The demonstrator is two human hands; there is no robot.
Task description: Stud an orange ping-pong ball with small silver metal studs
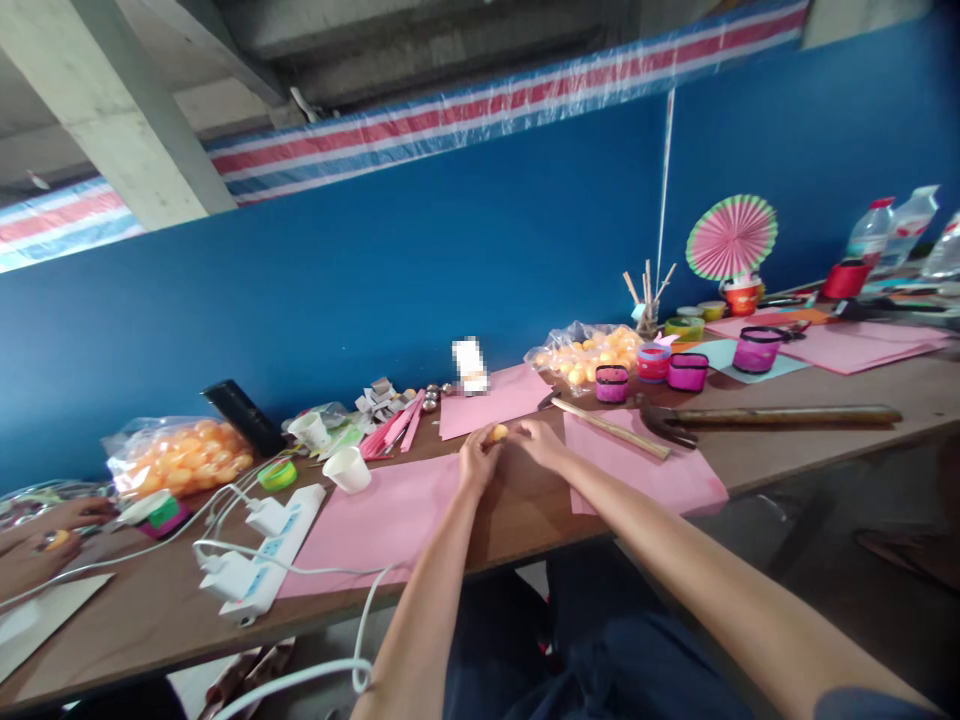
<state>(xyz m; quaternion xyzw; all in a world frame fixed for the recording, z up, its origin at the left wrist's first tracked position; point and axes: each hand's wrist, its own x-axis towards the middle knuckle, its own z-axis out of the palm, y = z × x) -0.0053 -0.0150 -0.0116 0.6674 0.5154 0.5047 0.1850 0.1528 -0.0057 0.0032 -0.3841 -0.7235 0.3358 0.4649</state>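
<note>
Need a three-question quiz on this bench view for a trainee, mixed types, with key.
1. Fill in the missing word: the small orange ball is held in the fingers of the ____ hand.
2. True or false: at least two white plugs sit in the power strip.
3. Which of these is closest to the fan?
A) power strip
B) red cup
C) hammer

Key: 1, left: it is the left hand; 2, true; 3, B, right below the fan.
</note>
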